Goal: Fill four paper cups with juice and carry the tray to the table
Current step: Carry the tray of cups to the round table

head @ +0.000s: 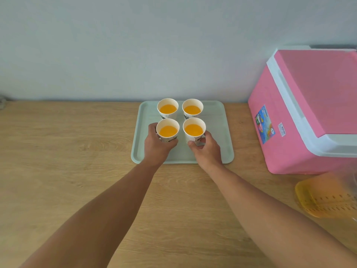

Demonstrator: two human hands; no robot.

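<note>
A pale green tray (218, 132) lies on the wooden counter against the wall. Several white paper cups stand on it in a square, each holding orange juice: far left cup (167, 108), far right cup (192, 109), near left cup (168, 130), near right cup (194, 129). My left hand (157, 146) wraps around the near left cup from its left side. The fingers of my right hand (206, 149) close around the lower part of the near right cup.
A pink cooler box (301, 117) with a white rim stands right of the tray, close to its edge. A yellow perforated plastic basket (324, 198) lies at the right edge. Bare wooden counter (67, 151) spreads to the left and toward me.
</note>
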